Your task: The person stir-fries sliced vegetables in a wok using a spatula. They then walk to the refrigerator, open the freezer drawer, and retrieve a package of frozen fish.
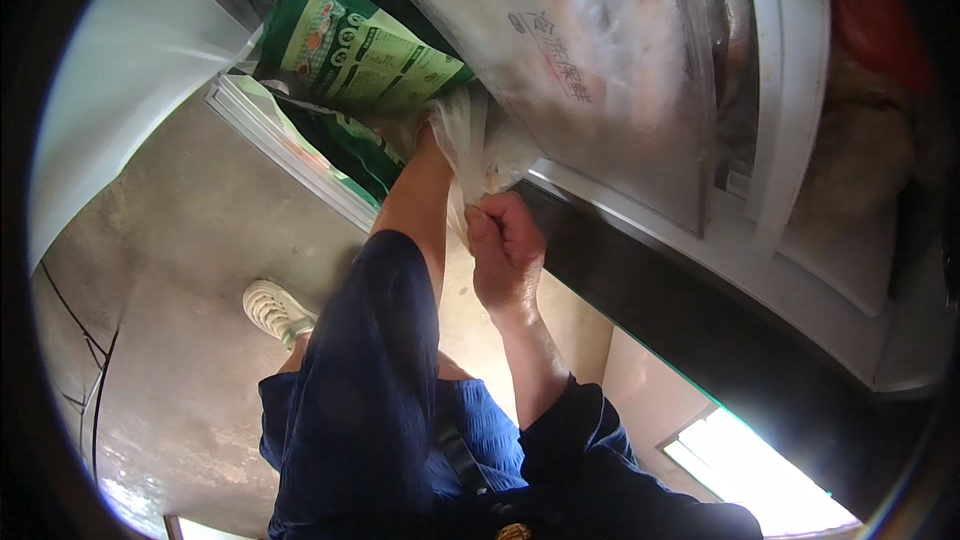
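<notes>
My right hand (510, 247) is closed on the gathered edge of a translucent plastic bag (469, 131), near the middle of the view. My left forearm reaches up beside it. My left hand (411, 127) is mostly hidden behind the bag and under a green printed food package (397, 67), so its fingers and anything in them cannot be seen. Another green package (349, 142) lies just below and left of the first. Pale contents show through the plastic bag (506, 154) above my right hand.
At the upper right, a large printed clear bag (600, 52) stands by a white plastic divider (791, 97), with a red item (874, 7) beyond. A white-edged panel (292, 157) runs below the green packages. A dark panel (675, 285) crosses the right; my shoe (274, 309) is on the floor.
</notes>
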